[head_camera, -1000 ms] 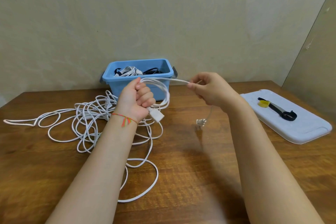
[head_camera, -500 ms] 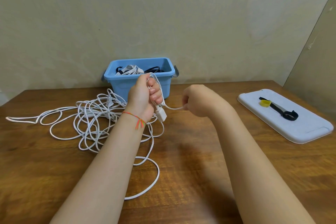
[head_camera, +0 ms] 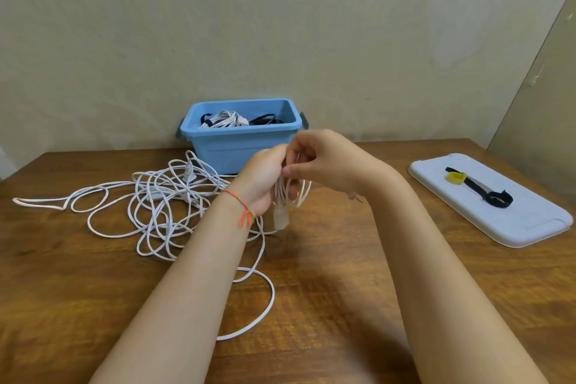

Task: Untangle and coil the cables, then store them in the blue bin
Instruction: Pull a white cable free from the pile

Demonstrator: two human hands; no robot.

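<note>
To the left of the two hands, the loose cable (head_camera: 162, 203) sprawls over the wooden surface (head_camera: 327, 290) in a tangle of thin white loops, with one long loop trailing toward the person below the left forearm. It looks light, soft and limp, likely to slither and snag on itself when pulled, so it is best taken where it already runs into the hand and fed through a little at a time, not yanked from the far end of the heap.

The left hand (head_camera: 265, 184) is the anchor grip: its fingers are curled tight round a small bundle of finished turns, and a white plug (head_camera: 279, 217) hangs just beneath it. The bundle looks springy enough to spill open if that hold slackens.

Touching it on the right, the right hand (head_camera: 324, 159) has thumb and fingers pinched together on the strand at the top of the bundle, apparently laying on another turn; the exact contact is partly hidden.

Behind both hands stands the blue bin (head_camera: 240, 146), already holding coiled cables. Well to the right lies a pale lid (head_camera: 514, 227) with a black strap (head_camera: 486, 192) and a yellow one (head_camera: 455, 178).
</note>
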